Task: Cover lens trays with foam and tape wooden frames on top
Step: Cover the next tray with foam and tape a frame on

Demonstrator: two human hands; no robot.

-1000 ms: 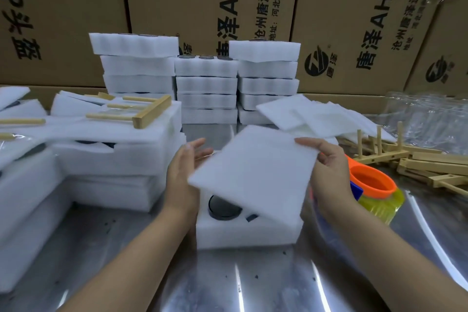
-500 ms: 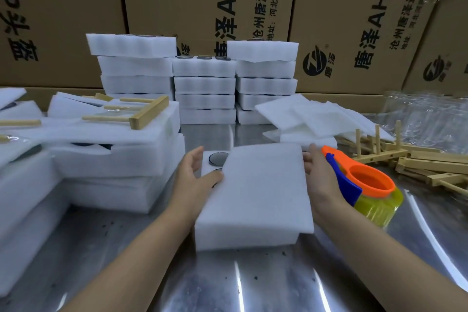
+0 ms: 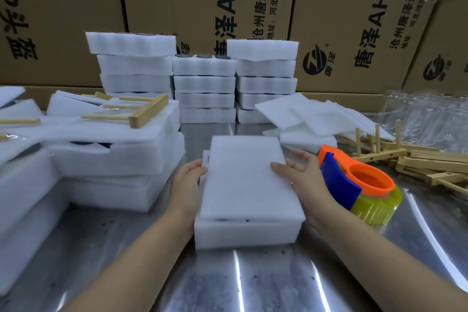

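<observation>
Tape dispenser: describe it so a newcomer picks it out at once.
On the metal table, look right of the foam tray. The tape dispenser lies beside the right hand, before the pile of wooden frames. Nothing else is brightly coloured: orange ring, blue guard, yellow tape.

Foam sheet (image 3: 249, 177) is white, tape dispenser (image 3: 379, 189) orange (blue guard (image 3: 339, 177)).

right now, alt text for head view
A person's left hand and right hand touch the sides of a white foam sheet covering a white foam lens tray on a metal table. An orange and blue tape dispenser and wooden frames lie to its right.
</observation>
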